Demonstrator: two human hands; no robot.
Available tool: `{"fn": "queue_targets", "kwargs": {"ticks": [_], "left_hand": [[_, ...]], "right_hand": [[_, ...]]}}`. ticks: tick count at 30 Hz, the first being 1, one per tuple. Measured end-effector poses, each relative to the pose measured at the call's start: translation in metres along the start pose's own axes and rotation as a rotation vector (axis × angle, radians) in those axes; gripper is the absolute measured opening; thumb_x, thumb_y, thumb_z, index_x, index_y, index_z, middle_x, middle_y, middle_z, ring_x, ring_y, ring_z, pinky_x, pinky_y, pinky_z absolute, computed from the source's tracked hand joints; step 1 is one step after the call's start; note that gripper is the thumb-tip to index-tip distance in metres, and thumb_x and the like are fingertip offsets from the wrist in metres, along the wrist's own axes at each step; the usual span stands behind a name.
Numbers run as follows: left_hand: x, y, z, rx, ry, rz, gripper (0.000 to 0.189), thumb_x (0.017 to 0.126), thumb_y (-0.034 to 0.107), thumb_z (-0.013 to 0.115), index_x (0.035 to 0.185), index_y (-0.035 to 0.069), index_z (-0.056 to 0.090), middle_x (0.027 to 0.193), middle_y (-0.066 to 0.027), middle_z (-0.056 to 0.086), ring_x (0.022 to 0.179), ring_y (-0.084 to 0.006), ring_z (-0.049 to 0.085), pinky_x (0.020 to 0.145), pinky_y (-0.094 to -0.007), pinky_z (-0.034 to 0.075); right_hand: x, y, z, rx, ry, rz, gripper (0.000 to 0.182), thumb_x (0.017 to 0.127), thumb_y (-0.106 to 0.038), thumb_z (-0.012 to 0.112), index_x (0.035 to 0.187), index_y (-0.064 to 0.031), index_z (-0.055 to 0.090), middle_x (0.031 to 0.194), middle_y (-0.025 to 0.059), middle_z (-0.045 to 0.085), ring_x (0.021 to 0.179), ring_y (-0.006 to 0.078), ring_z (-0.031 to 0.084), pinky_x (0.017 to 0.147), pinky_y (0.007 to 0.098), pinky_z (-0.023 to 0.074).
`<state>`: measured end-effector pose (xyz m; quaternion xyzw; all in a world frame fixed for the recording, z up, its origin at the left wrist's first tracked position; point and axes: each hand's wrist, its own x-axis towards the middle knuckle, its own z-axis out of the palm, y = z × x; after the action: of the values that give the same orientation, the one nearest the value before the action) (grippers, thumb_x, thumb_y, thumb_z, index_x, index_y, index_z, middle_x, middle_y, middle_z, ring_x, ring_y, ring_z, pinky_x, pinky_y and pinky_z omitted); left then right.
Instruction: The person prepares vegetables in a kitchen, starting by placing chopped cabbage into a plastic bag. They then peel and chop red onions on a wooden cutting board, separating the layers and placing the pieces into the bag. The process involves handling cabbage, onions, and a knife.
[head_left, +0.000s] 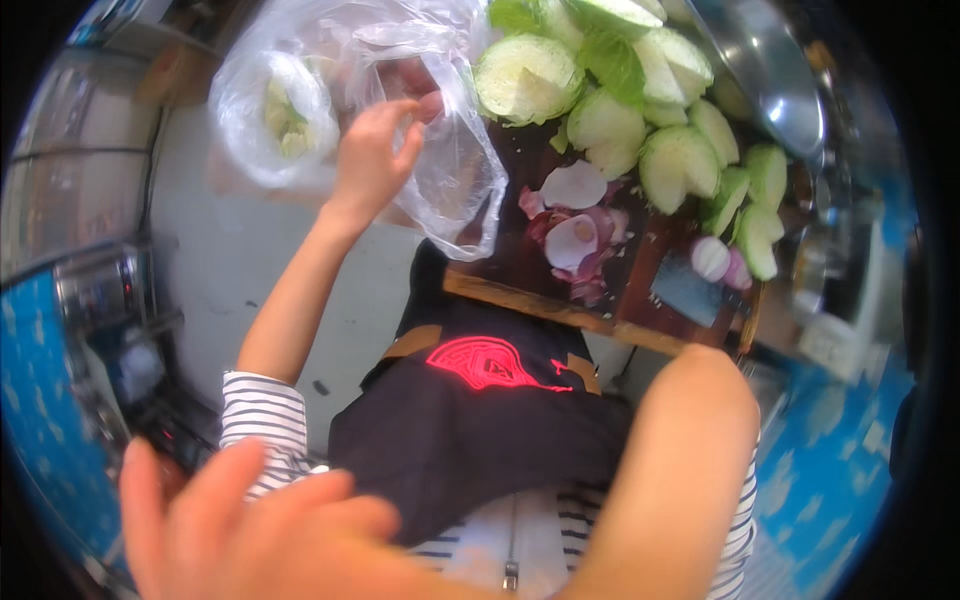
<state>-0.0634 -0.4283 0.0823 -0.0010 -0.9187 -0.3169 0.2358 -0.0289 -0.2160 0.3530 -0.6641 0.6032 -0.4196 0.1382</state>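
My left hand (379, 154) reaches to the mouth of a clear plastic bag (457, 191), thumb and fingers apart. Reddish round things, perhaps onions (431, 107), show in the bag just beyond the fingertips. Whether the fingertips touch them is unclear. My right hand (262, 532) is raised close to the camera at the lower left, blurred, with fingers spread and nothing visible in it. On the dark wooden board (510, 277) before me lie onion skins and cut onion pieces (574, 240). A cleaver's blade (686, 289) lies to their right, beside peeled onions (710, 259).
Cut cabbage wedges (679, 165) are heaped across the board's far right. A shiny metal bowl (780, 97) stands behind them. Another plastic bag (281, 127) with pale green pieces inside sits left of my left hand. A dark apron (480, 427) covers my front below the board's edge.
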Motion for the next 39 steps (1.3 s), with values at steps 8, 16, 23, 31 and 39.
{"fn": "queue_targets", "kwargs": {"ticks": [8, 16, 23, 31, 39], "left_hand": [[0.023, -0.142, -0.095, 0.216, 0.121, 0.093, 0.021, 0.075, 0.0, 0.054, 0.095, 0.003, 0.058, 0.092, -0.0127, 0.059, 0.087, -0.0298, 0.058, 0.075, -0.0397, 0.047], [0.052, -0.222, -0.103, 0.583, -0.674, 0.14, 0.087, 0.06, 0.029, 0.081, 0.134, 0.016, 0.039, 0.143, -0.0184, 0.031, 0.137, -0.0375, 0.02, 0.104, -0.0607, 0.022], [0.026, -0.177, -0.121, 0.582, -0.993, 0.083, 0.118, 0.053, 0.039, 0.084, 0.147, 0.02, 0.015, 0.149, -0.0253, 0.008, 0.138, -0.042, 0.011, 0.104, -0.0643, 0.017], [-0.005, -0.142, -0.058, 0.459, -0.85, 0.075, 0.117, 0.054, 0.053, 0.078, 0.145, 0.009, 0.019, 0.146, -0.03, 0.013, 0.136, -0.0447, 0.011, 0.102, -0.0677, 0.013], [-0.005, -0.14, -0.04, 0.405, -0.692, -0.142, 0.109, 0.058, 0.048, 0.078, 0.143, 0.008, 0.023, 0.146, -0.0286, 0.011, 0.136, -0.0457, 0.012, 0.1, -0.0696, 0.015]], "right_hand": [[0.081, 0.117, 0.069, 0.182, 0.205, 0.461, 0.027, 0.079, -0.008, 0.063, 0.103, 0.0017, 0.057, 0.075, 0.0125, 0.059, 0.062, 0.0281, 0.06, 0.056, 0.0358, 0.0482], [0.132, 0.318, 0.244, -0.252, 0.426, 0.708, 0.037, 0.081, -0.007, 0.055, 0.117, -0.001, 0.048, 0.103, 0.0216, 0.057, 0.078, 0.0371, 0.062, 0.067, 0.0432, 0.0514], [0.072, 0.302, 0.173, -0.374, -0.158, 1.143, 0.102, 0.069, -0.027, 0.074, 0.143, 0.0028, 0.009, 0.094, 0.0243, 0.061, 0.082, 0.0372, 0.062, 0.074, 0.0446, 0.0495], [0.01, 0.305, 0.156, -0.464, -0.081, 1.266, 0.103, 0.064, -0.023, 0.079, 0.145, -0.0159, 0.014, 0.109, 0.0193, 0.054, 0.093, 0.0373, 0.058, 0.077, 0.0441, 0.0496], [0.021, 0.335, 0.15, -0.683, -0.035, 1.238, 0.096, 0.067, -0.019, 0.076, 0.144, -0.0201, 0.017, 0.116, 0.0262, 0.045, 0.104, 0.0404, 0.051, 0.083, 0.0448, 0.0475]]}}
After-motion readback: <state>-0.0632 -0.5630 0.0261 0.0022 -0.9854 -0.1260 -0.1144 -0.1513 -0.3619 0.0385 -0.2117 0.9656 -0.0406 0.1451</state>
